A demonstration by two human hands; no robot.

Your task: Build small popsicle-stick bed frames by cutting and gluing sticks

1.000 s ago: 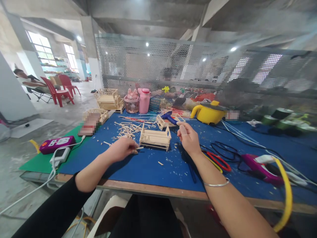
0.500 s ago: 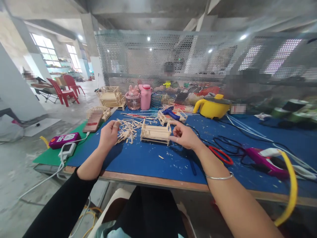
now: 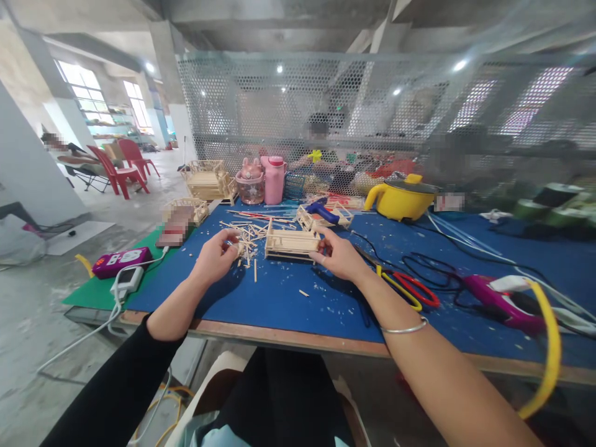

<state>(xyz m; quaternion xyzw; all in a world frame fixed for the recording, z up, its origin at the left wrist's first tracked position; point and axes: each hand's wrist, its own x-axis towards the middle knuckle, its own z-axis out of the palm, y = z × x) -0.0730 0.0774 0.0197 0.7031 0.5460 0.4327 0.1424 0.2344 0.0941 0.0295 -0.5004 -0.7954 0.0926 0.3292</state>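
A miniature bed-like frame (image 3: 293,241) built of thin wooden sticks rests on the blue table mat, its left end raised by a small railing. My right hand (image 3: 342,253) is closed around its right end, thumb low at the front and fingers behind. To the left lies a loose pile of short wooden sticks (image 3: 249,233). At the pile's near left edge is my left hand (image 3: 216,256), thumb and fingers curled in a pinch; what sits between the fingertips is too small to make out. Behind the frame, a blue glue gun (image 3: 323,212) lies across another stick model (image 3: 305,218).
Scissors with red and yellow handles (image 3: 412,290) lie beside my right forearm amid black cables. A yellow electric pot (image 3: 403,200), pink bottle (image 3: 274,180) and larger stick models (image 3: 209,183) stand at the back. A phone (image 3: 176,226) lies left; a perforated screen (image 3: 261,105) rises behind.
My left hand has moved right to the stick pile, and one stick now lies apart in front of it. My right hand has closed in on the frame's end, which has shifted slightly.
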